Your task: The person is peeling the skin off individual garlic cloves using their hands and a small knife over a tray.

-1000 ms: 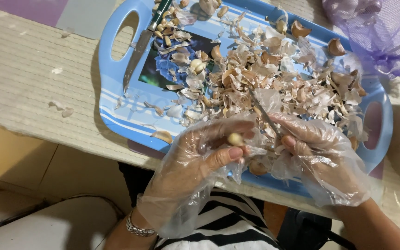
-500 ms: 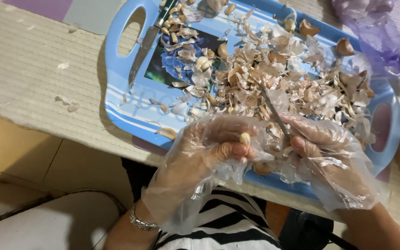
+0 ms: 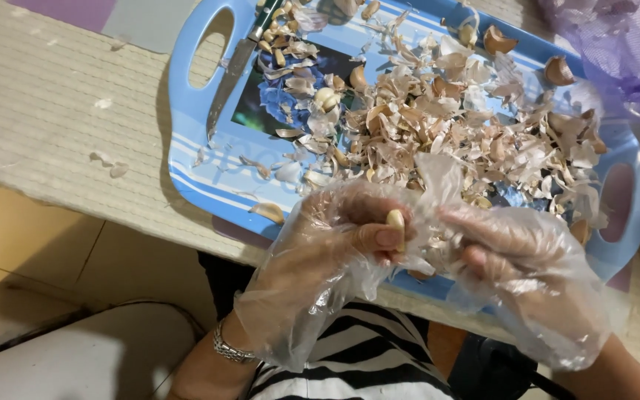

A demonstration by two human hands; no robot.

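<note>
Small knife's gone from the plastic-gloved right hand (image 3: 527, 274) now; it's loosely curled, apparently empty. Plastic-gloved left hand (image 3: 342, 244) still pinches the pale peeled garlic clove (image 3: 395, 219), centre frame.

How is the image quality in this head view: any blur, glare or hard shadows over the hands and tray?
Head view: even, soft light; the blue tray casts only a faint shadow on the mat. The left hand and right hand look hazy, with pale sheen from their clear plastic gloves. The garlic clove and heap of skins are fairly sharp.
</note>
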